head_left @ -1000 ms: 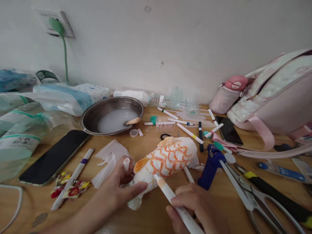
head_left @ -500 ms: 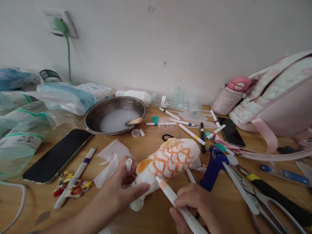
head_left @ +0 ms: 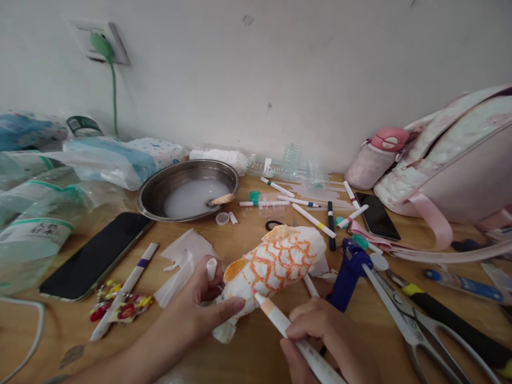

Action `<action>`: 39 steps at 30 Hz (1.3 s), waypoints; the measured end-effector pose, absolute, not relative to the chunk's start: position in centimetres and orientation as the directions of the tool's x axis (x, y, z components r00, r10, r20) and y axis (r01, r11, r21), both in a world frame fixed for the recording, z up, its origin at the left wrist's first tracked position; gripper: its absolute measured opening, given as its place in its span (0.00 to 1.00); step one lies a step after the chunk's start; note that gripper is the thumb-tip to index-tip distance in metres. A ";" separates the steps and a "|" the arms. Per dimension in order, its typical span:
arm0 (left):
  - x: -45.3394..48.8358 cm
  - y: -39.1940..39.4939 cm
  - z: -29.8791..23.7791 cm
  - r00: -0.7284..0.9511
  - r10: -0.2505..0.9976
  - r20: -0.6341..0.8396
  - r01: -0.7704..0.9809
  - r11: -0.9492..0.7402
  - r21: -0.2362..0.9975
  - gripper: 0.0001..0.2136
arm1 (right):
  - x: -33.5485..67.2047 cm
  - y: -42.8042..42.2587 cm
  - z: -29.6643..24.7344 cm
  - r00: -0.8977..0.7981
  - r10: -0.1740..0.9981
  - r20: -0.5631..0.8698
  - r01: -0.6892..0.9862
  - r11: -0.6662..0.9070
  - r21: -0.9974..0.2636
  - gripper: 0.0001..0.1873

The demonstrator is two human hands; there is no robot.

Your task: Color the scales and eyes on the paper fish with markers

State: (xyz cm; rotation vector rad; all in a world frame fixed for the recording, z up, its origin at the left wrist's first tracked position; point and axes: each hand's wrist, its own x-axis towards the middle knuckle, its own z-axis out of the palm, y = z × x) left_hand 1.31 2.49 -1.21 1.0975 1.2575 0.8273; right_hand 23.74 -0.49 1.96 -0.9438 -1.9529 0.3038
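My left hand grips the tail end of a white paper fish, its thumb pressed on the near side. Orange scale lines cover much of the fish's body, and its fins are coloured orange. A small white marker cap pokes up between the fingers of that hand. In my right hand is a white marker with a peach band, its tip at the fish's lower side near the tail. A crumpled white tissue lies just beyond my left hand.
A metal bowl of cloudy liquid stands behind, with several loose markers to its right. On the right lie a blue glue gun and large scissors. A phone and plastic bottles occupy the left; a pink backpack the right.
The marker tip has shifted slightly left and down along the fish's lower side. My left hand keeps the same hold, and the view has moved a little.
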 end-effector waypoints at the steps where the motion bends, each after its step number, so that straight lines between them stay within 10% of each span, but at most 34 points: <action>1: 1.4 2.5 -1.2 0.160 0.934 -0.319 0.089 0.308 0.947 0.25 | 23.7 -0.5 2.0 -0.280 0.721 0.634 0.492 0.675 -0.550 0.08; 39: 2.0 2.5 0.2 0.133 0.918 -0.373 -0.069 0.384 0.921 0.25 | 22.8 -0.4 1.5 -0.139 0.660 0.739 0.512 0.686 -0.517 0.05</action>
